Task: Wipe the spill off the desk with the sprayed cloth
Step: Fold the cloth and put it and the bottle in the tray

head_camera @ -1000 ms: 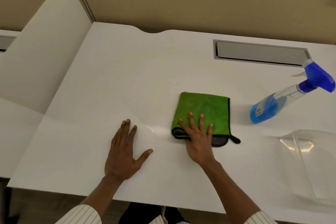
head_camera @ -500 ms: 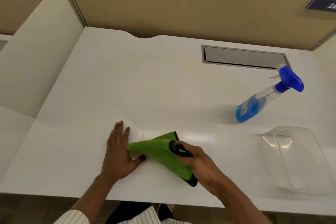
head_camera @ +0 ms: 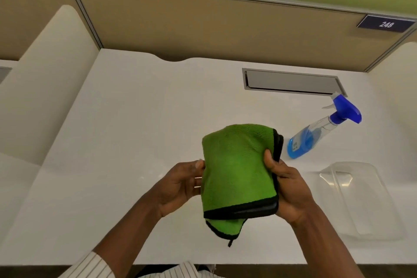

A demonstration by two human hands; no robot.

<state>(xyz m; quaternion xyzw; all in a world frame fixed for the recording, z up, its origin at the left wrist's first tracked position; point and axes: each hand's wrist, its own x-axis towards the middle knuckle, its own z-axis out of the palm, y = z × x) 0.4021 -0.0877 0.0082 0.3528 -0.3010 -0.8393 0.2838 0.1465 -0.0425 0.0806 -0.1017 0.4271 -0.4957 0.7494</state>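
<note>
A folded green cloth [head_camera: 237,169] with a black edge is held up above the white desk [head_camera: 135,119], near its front middle. My left hand [head_camera: 178,185] grips the cloth's left side. My right hand [head_camera: 286,187] grips its right side, thumb on top. A loose corner hangs down below the fold. No spill shows on the desk surface from here.
A spray bottle [head_camera: 316,135] with blue liquid and a blue trigger head stands to the right of the cloth. A clear plastic container [head_camera: 361,201] sits at the front right. A grey cable hatch [head_camera: 291,82] lies at the back right. Partition walls surround the desk.
The cloth lay flat under my right hand, then was picked up off the desk. Both hands now hold it raised, and my left hand has left the desk surface.
</note>
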